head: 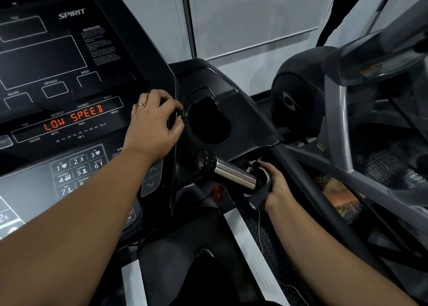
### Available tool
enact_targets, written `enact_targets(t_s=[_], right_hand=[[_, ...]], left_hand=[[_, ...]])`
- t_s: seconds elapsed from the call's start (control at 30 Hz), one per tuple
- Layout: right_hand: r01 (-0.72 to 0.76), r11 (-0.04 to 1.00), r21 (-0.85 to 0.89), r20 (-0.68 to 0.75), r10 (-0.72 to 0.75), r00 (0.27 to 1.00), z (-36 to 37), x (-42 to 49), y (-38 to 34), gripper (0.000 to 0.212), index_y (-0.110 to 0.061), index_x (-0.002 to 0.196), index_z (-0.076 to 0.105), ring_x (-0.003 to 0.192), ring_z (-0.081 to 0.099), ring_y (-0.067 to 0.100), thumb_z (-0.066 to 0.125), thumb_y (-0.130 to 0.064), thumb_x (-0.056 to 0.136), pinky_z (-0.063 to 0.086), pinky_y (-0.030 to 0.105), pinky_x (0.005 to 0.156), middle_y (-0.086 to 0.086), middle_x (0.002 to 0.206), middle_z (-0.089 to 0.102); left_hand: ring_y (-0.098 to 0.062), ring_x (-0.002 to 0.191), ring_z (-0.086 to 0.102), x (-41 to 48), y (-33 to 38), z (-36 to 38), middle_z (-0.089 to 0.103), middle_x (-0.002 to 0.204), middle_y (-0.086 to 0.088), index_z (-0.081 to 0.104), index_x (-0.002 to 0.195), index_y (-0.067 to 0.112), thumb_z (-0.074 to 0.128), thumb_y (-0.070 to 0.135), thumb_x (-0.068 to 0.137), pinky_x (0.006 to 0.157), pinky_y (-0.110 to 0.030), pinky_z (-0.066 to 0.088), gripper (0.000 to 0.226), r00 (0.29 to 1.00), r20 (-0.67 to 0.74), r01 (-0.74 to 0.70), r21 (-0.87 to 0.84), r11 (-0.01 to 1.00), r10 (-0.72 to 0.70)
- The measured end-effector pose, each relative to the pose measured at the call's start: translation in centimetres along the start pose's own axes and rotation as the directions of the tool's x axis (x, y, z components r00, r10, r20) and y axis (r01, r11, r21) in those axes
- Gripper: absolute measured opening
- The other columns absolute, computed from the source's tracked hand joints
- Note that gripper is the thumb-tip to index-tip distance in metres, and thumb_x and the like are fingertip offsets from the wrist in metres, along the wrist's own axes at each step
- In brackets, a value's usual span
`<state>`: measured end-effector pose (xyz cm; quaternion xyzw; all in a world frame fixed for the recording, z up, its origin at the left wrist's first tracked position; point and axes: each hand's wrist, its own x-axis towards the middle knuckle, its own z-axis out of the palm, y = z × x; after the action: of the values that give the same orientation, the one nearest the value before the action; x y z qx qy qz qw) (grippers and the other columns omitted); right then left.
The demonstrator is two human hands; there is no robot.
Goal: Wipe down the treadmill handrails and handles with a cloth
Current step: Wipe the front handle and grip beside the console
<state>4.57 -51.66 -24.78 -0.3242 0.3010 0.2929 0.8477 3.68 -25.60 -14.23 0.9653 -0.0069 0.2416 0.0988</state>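
Chrome handle point(231, 175) juts out below the console point(58, 62), its dark end cap pointing toward the middle of the machine. Right hand point(278, 185) is at the far end from the cap, fingers clamped round a dark cloth point(261, 190) that wraps the handle where it joins the frame. A frayed pale edge and a loose thread hang beneath.

Left hand point(154, 122) is on the console's right edge, fingers curled over it, ring on one finger; bracing, by the look of it. Cup holder point(208, 122) sits just beside that hand. Display point(74, 118) reads LOW SPEED in red.

Step in hand, as I judge it: wiping this handle, with the cloth at the root and most of the chrome uncovered. The next move calls for drawing the cloth along to the cap, grip snug, with a twist for the underside. Long dark handrail point(301, 180) runs just past the right hand; cannot tell whether it has been wiped.
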Motion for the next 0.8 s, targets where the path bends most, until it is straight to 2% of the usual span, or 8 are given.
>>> enact_targets(t_s=[0.1,0.17,0.23,0.3,0.47,0.6,0.73,0.8], right_hand=[[0.037,0.999,-0.003,-0.012,-0.037,0.999,0.2,0.0,0.0,0.035,-0.007,0.064,0.062,0.045,0.064,0.022,0.057,-0.028,0.091,0.055,0.028,0.046,0.007,0.055,0.064],[0.034,0.998,-0.043,-0.017,-0.035,0.999,0.1,0.0,0.0,0.032,-0.007,0.069,0.066,0.051,0.067,0.024,0.06,-0.031,0.089,0.057,0.031,0.051,0.008,0.062,0.067],[0.023,0.997,-0.071,-0.03,-0.025,0.999,0.0,0.0,0.0,0.033,-0.008,0.066,0.068,0.054,0.067,0.024,0.061,-0.033,0.087,0.058,0.032,0.056,0.007,0.064,0.067],[0.019,0.995,-0.095,-0.046,-0.023,0.999,-0.1,0.2,-0.1,0.041,-0.009,0.057,0.067,0.048,0.065,0.022,0.056,-0.032,0.09,0.055,0.028,0.053,0.005,0.057,0.065],[0.035,0.969,-0.246,-0.105,-0.062,0.992,0.8,0.7,-0.1,0.035,-0.005,0.085,0.064,0.052,0.068,0.024,0.044,-0.03,0.099,0.056,0.031,0.055,0.011,0.063,0.069],[0.019,0.963,-0.268,-0.132,-0.057,0.99,0.7,1.2,0.4,0.038,-0.005,0.085,0.063,0.053,0.067,0.023,0.039,-0.029,0.102,0.055,0.027,0.045,0.01,0.063,0.068],[-0.006,0.974,-0.224,-0.137,-0.025,0.99,0.6,1.3,0.0,0.037,-0.005,0.08,0.062,0.049,0.065,0.025,0.043,-0.029,0.1,0.054,0.033,0.058,0.011,0.058,0.067],[-0.023,0.981,-0.193,-0.118,0.0,0.993,0.5,1.0,-0.4,0.032,-0.006,0.075,0.062,0.049,0.064,0.026,0.049,-0.028,0.095,0.054,0.033,0.059,0.011,0.058,0.066]], left_hand=[[-0.022,0.111,0.042,0.0,0.0,0.0,0.047,0.118,0.002,0.064,0.109,0.023,0.056,0.033,0.09,0.099,-0.041,0.038,0.022,1.0,-0.008,-0.001,0.006,1.0,0.001],[-0.022,0.111,0.042,0.0,0.1,0.0,0.047,0.118,0.002,0.064,0.108,0.024,0.056,0.033,0.09,0.1,-0.041,0.037,0.022,1.0,-0.009,-0.001,0.005,1.0,0.001],[-0.021,0.111,0.042,0.0,0.1,0.0,0.046,0.118,0.002,0.063,0.109,0.024,0.056,0.033,0.09,0.1,-0.04,0.036,0.022,1.0,-0.009,-0.001,0.007,1.0,0.001],[-0.021,0.112,0.042,-0.1,0.1,-0.1,0.046,0.118,0.002,0.063,0.109,0.024,0.055,0.034,0.091,0.101,-0.04,0.036,0.023,1.0,-0.014,-0.002,0.009,1.0,0.002],[-0.02,0.113,0.041,0.0,0.1,-0.1,0.046,0.119,0.002,0.063,0.111,0.024,0.055,0.034,0.091,0.102,-0.039,0.034,0.024,1.0,-0.008,0.001,0.011,1.0,-0.001],[-0.02,0.113,0.042,-0.1,0.1,0.0,0.046,0.118,0.002,0.064,0.11,0.024,0.056,0.033,0.091,0.102,-0.039,0.034,0.023,1.0,-0.011,0.0,0.007,1.0,0.0],[-0.02,0.113,0.041,0.0,0.0,0.0,0.046,0.119,0.003,0.063,0.111,0.024,0.055,0.034,0.091,0.103,-0.038,0.034,0.024,1.0,-0.01,-0.001,0.006,1.0,0.001],[-0.019,0.113,0.041,0.0,0.0,0.0,0.046,0.119,0.003,0.063,0.111,0.024,0.055,0.034,0.091,0.102,-0.038,0.034,0.024,1.0,-0.012,0.0,0.005,1.0,0.0]])
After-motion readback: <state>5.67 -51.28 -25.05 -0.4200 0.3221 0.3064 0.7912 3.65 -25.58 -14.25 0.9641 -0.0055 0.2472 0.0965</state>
